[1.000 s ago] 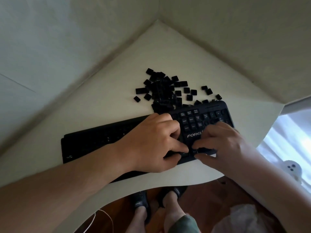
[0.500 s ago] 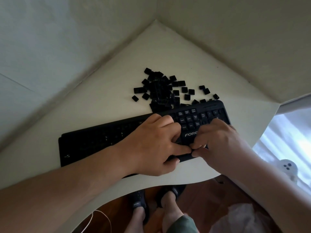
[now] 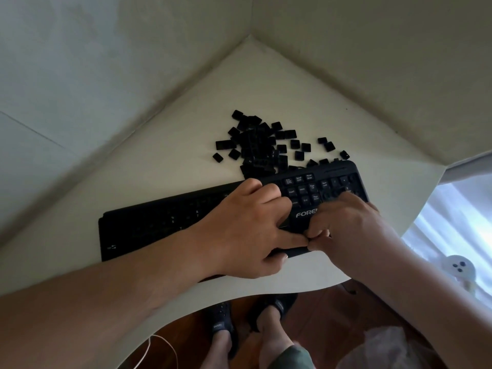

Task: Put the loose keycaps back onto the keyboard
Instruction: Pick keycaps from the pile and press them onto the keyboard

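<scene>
- A pale cream table (image 3: pixel 170 161) is sitting wedged into a corner, its near edge curving inward.
- Two off-white walls (image 3: pixel 106 49) are meeting above the table's far point; a thin seam line is crossing the left one.
- A dark reddish wooden floor (image 3: pixel 327 315) is showing below the table edge.
- Bright daylight is coming through sheer white curtains (image 3: pixel 458 209) at the right, leaving the tabletop dim.
- A thin white cable (image 3: pixel 170 347) is trailing across the floor.

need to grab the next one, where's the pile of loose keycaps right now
In the head view the pile of loose keycaps lies on the table just behind the keyboard's far edge, right of its middle, beyond both hands.
</scene>
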Tool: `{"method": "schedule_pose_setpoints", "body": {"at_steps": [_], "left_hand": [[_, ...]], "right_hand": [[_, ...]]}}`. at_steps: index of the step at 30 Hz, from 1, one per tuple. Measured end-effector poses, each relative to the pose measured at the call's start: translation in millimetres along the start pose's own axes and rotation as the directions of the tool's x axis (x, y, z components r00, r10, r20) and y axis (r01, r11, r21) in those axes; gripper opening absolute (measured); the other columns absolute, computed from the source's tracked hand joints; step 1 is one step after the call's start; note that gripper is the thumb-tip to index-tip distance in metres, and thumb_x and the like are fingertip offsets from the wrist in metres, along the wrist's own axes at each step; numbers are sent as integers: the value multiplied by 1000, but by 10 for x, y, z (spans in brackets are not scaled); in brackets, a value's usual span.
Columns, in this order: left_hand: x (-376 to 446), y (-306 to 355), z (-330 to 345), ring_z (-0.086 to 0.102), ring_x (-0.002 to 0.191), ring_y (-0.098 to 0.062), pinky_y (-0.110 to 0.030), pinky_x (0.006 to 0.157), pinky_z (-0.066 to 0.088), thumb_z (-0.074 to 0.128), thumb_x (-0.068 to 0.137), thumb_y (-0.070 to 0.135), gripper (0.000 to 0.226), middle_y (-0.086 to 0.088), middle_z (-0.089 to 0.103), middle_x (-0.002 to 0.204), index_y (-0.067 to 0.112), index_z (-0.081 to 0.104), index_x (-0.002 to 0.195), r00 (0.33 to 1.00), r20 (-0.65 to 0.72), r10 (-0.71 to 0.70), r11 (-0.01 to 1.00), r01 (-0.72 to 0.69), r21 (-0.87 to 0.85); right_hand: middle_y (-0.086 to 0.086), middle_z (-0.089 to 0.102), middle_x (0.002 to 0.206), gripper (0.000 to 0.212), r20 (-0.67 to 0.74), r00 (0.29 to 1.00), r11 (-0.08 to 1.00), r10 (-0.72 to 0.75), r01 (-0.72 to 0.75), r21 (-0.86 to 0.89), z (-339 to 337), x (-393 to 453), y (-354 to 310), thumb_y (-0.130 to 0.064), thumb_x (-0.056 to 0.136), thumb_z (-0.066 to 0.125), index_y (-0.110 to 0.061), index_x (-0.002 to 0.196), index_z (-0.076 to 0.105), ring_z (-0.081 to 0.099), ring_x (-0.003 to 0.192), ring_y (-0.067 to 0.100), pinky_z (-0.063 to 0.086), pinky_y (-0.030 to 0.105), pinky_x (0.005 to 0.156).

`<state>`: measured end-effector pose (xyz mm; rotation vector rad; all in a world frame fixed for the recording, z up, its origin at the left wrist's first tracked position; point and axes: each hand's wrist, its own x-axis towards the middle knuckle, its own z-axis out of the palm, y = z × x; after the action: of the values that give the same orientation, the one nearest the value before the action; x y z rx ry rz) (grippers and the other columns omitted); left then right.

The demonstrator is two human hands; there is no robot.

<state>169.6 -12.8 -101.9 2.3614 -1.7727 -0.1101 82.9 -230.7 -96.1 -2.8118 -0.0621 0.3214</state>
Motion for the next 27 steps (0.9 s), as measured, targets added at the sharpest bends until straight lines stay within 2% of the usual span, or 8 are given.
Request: {"method": "schedule_pose_setpoints", "body": {"at_steps": [5,9,15,16,18,21,23,27], "left_hand": [[-13,8,24,46,101,-23,-43,93,35,50,95,52,38,4,48,95,51,66,129,1000,3,-8,1000,8,-5],[-6,28,26,45,99,-22,-42,91,33,48,95,52,37,4,49,94,50,68,126,1000,8,-8,1000,8,-6],[75,-67,-2,46,98,-18,-39,90,35,53,96,52,32,8,49,92,48,72,122,995,-83,-47,992,37,-121],[95,-118,-11,47,98,-17,-39,89,36,55,96,51,32,8,51,92,45,73,122,990,-110,-85,987,69,-143],[142,-262,-30,49,98,-17,-39,88,36,58,95,48,34,9,56,93,40,73,125,973,-150,-177,977,155,-150],[225,-526,-63,53,99,-20,-37,87,35,60,94,40,32,8,60,96,37,73,123,925,-212,-315,946,290,-142],[269,-665,-93,55,101,-21,-36,86,33,62,94,34,31,8,63,98,36,74,122,880,-244,-408,912,379,-158],[316,-798,-141,56,108,-23,-37,90,32,63,94,28,30,9,68,106,34,74,121,822,-231,-520,853,487,-188]], "right_hand": [[-24,57,74,31,-71,997,996,34,-28,79,50,-65,-8,-14,66,89,-39,74,73,55,82,18,54,40,70],[-22,56,72,31,-102,992,997,80,-78,28,75,-88,-108,-12,62,87,-37,68,70,52,83,17,53,41,71],[-28,57,73,14,115,993,1000,-13,12,12,-223,101,-55,-31,78,81,-43,76,73,56,81,4,53,35,77],[-25,61,75,10,104,994,999,-15,10,48,-298,172,-43,-34,81,80,-41,77,74,57,77,1,54,32,75],[-19,67,78,3,-83,997,994,3,6,110,-376,334,-12,-35,83,80,-37,82,77,61,74,2,53,28,68],[-8,75,88,12,-332,943,994,34,1,105,-330,625,8,-32,88,77,-27,99,80,67,81,15,55,28,75],[-3,75,91,17,-358,933,992,25,20,121,-262,835,-14,-28,88,75,-23,104,79,67,84,21,57,36,78],[3,67,94,20,-282,959,991,28,9,130,-173,1125,-97,-24,86,74,-22,105,77,64,87,26,57,42,73]]}}
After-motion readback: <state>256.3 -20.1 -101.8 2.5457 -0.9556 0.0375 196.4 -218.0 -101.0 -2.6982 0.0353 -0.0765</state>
